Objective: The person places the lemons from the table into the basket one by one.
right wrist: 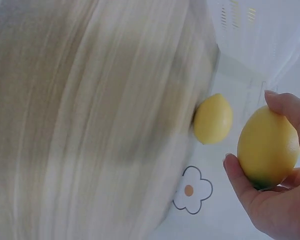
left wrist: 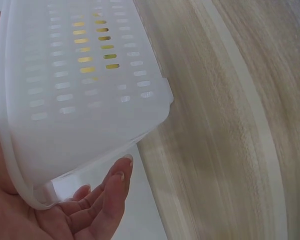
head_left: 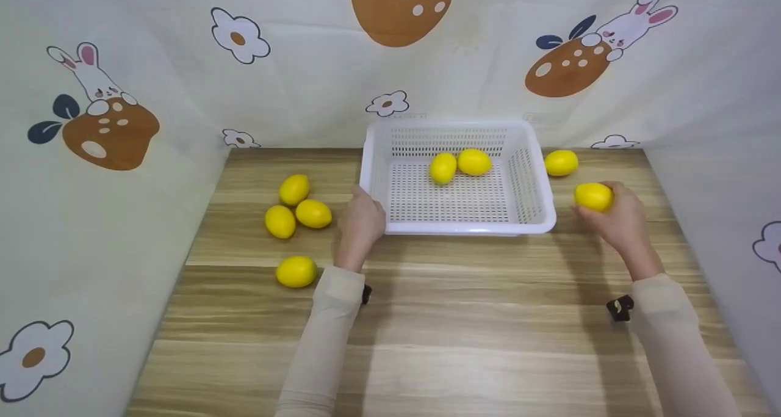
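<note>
A white perforated plastic basket (head_left: 457, 228) stands at the back of the table with two lemons, one lemon (head_left: 443, 168) beside another lemon (head_left: 475, 162), on its floor. My left hand (head_left: 361, 223) grips the basket's left rim near the front corner; in the left wrist view its fingers (left wrist: 115, 192) curl under the rim, outside the wall. To the right of the basket, my right hand (head_left: 622, 218) holds a yellow lemon (right wrist: 268, 147) between thumb and fingers, above the table. Just behind it another lemon (head_left: 561, 163) lies close to the basket's right wall.
Left of the basket, three lemons form a cluster, among them a lemon (head_left: 313, 213) nearest my left hand. A separate lemon (head_left: 296, 271) lies nearer the front. Patterned cloth walls (head_left: 305, 99) enclose the wooden table (head_left: 476, 331) at the back and both sides.
</note>
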`<state>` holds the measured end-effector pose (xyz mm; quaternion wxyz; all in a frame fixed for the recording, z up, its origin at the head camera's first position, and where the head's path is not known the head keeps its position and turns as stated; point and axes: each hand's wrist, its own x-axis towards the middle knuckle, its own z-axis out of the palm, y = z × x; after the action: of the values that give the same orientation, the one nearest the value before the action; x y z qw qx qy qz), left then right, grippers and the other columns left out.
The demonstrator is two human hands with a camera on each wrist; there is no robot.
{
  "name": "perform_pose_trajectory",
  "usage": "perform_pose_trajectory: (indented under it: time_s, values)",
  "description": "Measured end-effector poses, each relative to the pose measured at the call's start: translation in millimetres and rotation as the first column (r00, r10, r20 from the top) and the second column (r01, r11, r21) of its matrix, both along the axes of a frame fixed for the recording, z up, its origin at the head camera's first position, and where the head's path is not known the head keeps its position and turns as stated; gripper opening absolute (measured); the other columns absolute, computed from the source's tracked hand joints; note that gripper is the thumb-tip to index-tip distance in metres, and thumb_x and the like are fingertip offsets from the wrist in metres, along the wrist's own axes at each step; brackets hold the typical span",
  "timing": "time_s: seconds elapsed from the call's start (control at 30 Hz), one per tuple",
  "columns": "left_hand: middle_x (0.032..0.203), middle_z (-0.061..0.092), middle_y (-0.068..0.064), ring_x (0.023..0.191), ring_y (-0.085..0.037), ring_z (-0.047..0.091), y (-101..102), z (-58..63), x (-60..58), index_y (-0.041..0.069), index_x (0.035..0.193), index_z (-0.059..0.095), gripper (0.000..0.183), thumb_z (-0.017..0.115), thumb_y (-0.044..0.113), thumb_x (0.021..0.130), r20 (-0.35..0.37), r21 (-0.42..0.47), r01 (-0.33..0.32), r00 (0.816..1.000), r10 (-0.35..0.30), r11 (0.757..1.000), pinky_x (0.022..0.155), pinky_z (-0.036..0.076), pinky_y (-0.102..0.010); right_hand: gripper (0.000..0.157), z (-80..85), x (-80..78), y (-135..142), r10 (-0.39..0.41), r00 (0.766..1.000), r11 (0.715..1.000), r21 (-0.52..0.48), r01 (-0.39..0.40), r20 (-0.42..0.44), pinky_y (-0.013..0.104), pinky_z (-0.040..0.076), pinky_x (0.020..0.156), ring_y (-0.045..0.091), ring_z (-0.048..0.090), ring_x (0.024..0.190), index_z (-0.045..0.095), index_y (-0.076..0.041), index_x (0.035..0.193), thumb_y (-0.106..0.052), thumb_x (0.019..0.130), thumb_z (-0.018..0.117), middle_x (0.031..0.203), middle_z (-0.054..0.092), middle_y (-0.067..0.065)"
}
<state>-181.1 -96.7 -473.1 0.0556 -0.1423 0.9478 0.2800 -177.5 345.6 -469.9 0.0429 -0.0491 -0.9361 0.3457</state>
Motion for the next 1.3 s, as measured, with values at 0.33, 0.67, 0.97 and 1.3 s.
perform_pose_trajectory:
  time_s: [0.33,0.67,0.97,1.3]
  values:
    - [0.104,0.073,-0.025,0.086,-0.034,0.070,0.1,-0.5,-0.1,-0.012,0.151,0.034,0.054,0.043,0.022,0.110,0.005,-0.022,0.002,1.000,-0.001,1.000,0.073,0.058,-0.049,0.077,13.7,-0.1,-5.0,-0.004,1.000,0.999,0.038,0.004,-0.013,0.064,0.042,0.102,0.053,0.053,0.119,0.044,0.017,0.146,-0.023,0.092,0.081,0.137,0.054,0.041]
    - [0.105,0.073,-0.027,0.092,-0.038,0.072,0.9,-0.4,1.9,-0.013,0.152,0.035,0.055,0.046,0.020,0.109,-0.018,-0.043,0.005,1.000,-0.006,0.999,0.074,0.060,-0.050,0.077,27.0,-1.8,-13.9,0.033,0.999,0.999,0.035,-0.032,-0.030,0.061,0.044,0.096,0.051,0.055,0.113,0.045,0.017,0.145,-0.023,0.091,0.082,0.133,0.056,0.040]
    - [0.113,0.072,-0.028,0.099,-0.039,0.072,1.6,1.3,0.5,-0.012,0.152,0.034,0.055,0.047,0.021,0.110,0.001,-0.016,-0.013,1.000,0.013,1.000,0.079,0.059,-0.052,0.075,35.7,-4.0,-17.8,0.055,0.998,0.998,0.039,-0.054,-0.017,0.062,0.042,0.099,0.051,0.054,0.114,0.045,0.018,0.144,-0.022,0.092,0.082,0.134,0.055,0.039]
    - [0.115,0.071,-0.027,0.097,-0.036,0.071,1.1,1.7,-0.2,-0.011,0.156,0.030,0.058,0.045,0.022,0.110,0.027,-0.008,-0.017,0.999,0.017,1.000,0.078,0.058,-0.050,0.073,42.7,-4.2,-19.8,0.076,0.997,0.996,0.042,-0.075,-0.016,0.060,0.041,0.096,0.049,0.053,0.112,0.046,0.017,0.144,-0.020,0.092,0.081,0.130,0.056,0.038]
